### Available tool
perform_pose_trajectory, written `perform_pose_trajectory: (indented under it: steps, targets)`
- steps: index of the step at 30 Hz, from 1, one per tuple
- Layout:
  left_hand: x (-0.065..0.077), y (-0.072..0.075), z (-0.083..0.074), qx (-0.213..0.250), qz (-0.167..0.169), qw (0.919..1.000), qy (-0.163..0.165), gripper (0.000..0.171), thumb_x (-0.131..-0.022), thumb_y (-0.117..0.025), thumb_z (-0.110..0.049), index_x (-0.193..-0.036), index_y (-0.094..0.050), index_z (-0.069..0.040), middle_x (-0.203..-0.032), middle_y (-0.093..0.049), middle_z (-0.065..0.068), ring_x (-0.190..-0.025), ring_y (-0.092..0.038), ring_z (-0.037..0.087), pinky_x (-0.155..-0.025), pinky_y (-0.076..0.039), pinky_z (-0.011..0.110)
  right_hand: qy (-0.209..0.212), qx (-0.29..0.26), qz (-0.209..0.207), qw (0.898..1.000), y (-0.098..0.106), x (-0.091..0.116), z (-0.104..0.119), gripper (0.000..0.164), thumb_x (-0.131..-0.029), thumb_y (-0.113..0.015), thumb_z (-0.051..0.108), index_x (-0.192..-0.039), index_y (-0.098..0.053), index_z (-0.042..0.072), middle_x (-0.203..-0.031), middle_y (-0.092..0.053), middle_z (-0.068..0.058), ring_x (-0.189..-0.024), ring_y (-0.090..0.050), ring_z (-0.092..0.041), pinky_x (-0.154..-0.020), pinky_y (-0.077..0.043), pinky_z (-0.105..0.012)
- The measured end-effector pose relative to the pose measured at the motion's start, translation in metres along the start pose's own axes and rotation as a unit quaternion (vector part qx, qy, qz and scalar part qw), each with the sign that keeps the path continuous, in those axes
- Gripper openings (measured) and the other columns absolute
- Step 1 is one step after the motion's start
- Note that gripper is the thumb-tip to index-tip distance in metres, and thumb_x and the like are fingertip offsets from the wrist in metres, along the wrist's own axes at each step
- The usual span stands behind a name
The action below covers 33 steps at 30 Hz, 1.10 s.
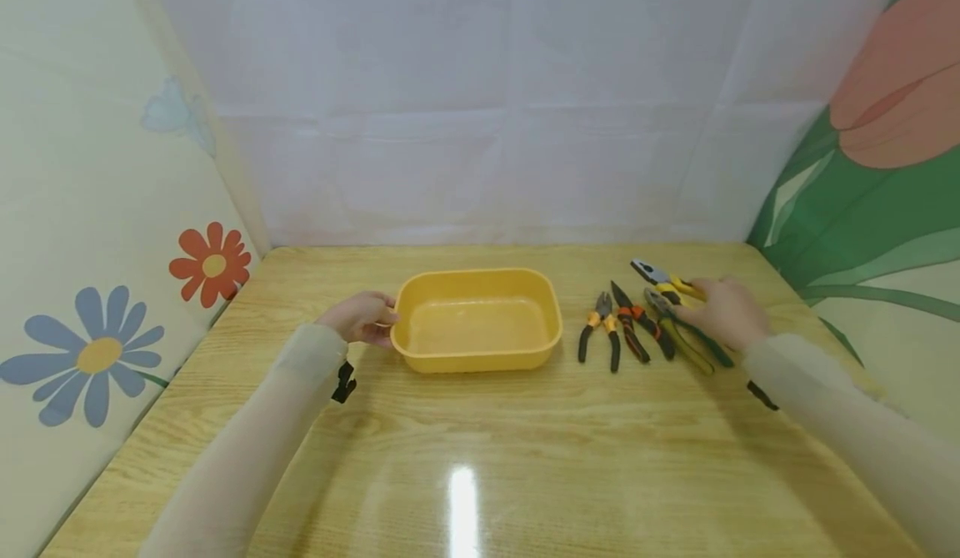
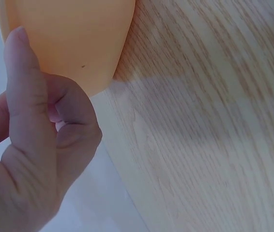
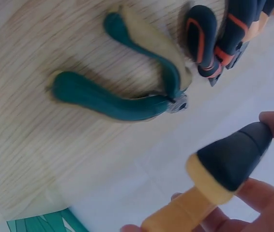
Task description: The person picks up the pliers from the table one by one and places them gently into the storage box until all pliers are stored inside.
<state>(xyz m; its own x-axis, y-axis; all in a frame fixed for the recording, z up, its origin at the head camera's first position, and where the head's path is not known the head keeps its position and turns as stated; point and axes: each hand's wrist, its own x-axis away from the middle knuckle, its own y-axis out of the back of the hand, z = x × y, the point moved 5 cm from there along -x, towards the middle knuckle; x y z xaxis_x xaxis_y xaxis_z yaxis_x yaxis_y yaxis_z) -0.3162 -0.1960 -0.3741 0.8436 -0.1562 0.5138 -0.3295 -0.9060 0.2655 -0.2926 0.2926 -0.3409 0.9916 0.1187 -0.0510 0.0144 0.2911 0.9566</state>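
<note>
At the left end of a yellow plastic basin (image 1: 476, 361), my left hand (image 1: 363, 316) grips the rim, thumb up against the wall and fingers curled. My right hand (image 1: 723, 312) holds pliers with yellow-and-black handles (image 3: 231, 157), their metal head (image 1: 651, 271) pointing away to the left. Just beneath that hand lie green-handled pliers (image 3: 113, 104), spread apart on the wood. Left of these are long-nose pliers with red-and-black handles (image 1: 628, 326). Nearest the basin sit pliers with orange-and-black handles (image 1: 595, 319).
Everything rests on a wood-grain table (image 1: 525, 458) with a bright light reflection near its front. A white cloth (image 1: 480, 166) hangs behind the back edge. Flower-printed panels (image 1: 97, 355) stand along both sides.
</note>
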Motion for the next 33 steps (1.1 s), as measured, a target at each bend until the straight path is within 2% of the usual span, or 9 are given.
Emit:
perform_pose_trajectory:
  steps: [5,8,12,16,20,29,33]
  targets:
    - [0.000,0.000,0.000,0.000,-0.001,1.0000,0.000,0.041,-0.100,-0.044,0.001,-0.139,-0.034,0.009,-0.102,-0.051,0.013,-0.072,-0.056,0.015,-0.061,-0.056,0.023,0.006,0.011,-0.023,1.000,0.001,0.002,0.009,0.065,-0.091,-0.063,0.031,-0.130,-0.045,-0.018,-0.114,-0.047,-0.042,-0.101,-0.046,-0.057,-0.083,-0.041,-0.068]
    - [0.000,0.000,-0.001,0.000,0.000,1.0000,-0.001,0.040,-0.100,-0.044,0.001,-0.139,-0.034,0.009,-0.101,-0.050,0.013,-0.071,-0.055,0.015,-0.060,-0.056,0.023,0.001,0.023,-0.028,0.999,0.002,0.005,0.014,0.065,-0.092,-0.063,0.031,-0.131,-0.044,-0.016,-0.120,-0.044,-0.042,-0.106,-0.042,-0.059,-0.086,-0.039,-0.070]
    - [0.000,0.000,0.000,-0.001,0.000,1.0000,-0.001,0.040,-0.100,-0.044,0.001,-0.138,-0.034,0.009,-0.101,-0.050,0.014,-0.071,-0.055,0.015,-0.059,-0.056,0.022,-0.005,0.032,-0.020,0.999,0.002,0.008,0.020,0.064,-0.093,-0.061,0.032,-0.138,-0.042,-0.010,-0.129,-0.041,-0.041,-0.111,-0.037,-0.061,-0.082,-0.039,-0.075]
    - [0.000,0.000,0.000,0.001,-0.001,1.0000,0.000,0.041,-0.100,-0.044,0.001,-0.139,-0.032,0.009,-0.105,-0.049,0.016,-0.071,-0.056,0.015,-0.060,-0.056,0.023,-0.004,0.036,-0.015,0.999,0.001,0.008,0.023,0.063,-0.095,-0.060,0.031,-0.145,-0.037,0.000,-0.128,-0.042,-0.039,-0.107,-0.039,-0.061,-0.065,-0.046,-0.070]
    - [0.000,0.000,0.000,0.006,-0.002,1.0000,0.005,0.042,-0.100,-0.044,0.001,-0.139,-0.031,0.009,-0.106,-0.048,0.017,-0.069,-0.057,0.015,-0.060,-0.056,0.023,0.003,0.035,-0.016,0.999,0.001,0.007,0.026,0.062,-0.096,-0.060,0.030,-0.147,-0.036,0.004,-0.124,-0.044,-0.039,-0.102,-0.042,-0.060,-0.057,-0.048,-0.061]
    - [0.001,0.000,0.001,0.014,-0.007,0.9999,0.006,0.040,-0.100,-0.045,0.003,-0.137,-0.033,0.008,-0.105,-0.047,0.016,-0.070,-0.058,0.015,-0.061,-0.057,0.023,0.022,0.022,-0.013,0.999,-0.002,0.008,0.031,0.062,-0.097,-0.059,0.035,-0.148,-0.037,0.006,-0.120,-0.045,-0.038,-0.099,-0.045,-0.055,-0.055,-0.047,-0.053]
    - [0.000,0.000,0.001,0.013,-0.010,0.9998,0.006,0.041,-0.100,-0.045,0.002,-0.138,-0.032,0.008,-0.106,-0.047,0.016,-0.071,-0.056,0.016,-0.061,-0.057,0.023,0.034,0.010,-0.010,0.999,-0.003,0.008,0.037,0.062,-0.098,-0.058,0.035,-0.148,-0.036,0.006,-0.122,-0.045,-0.038,-0.102,-0.043,-0.057,-0.065,-0.047,-0.064]
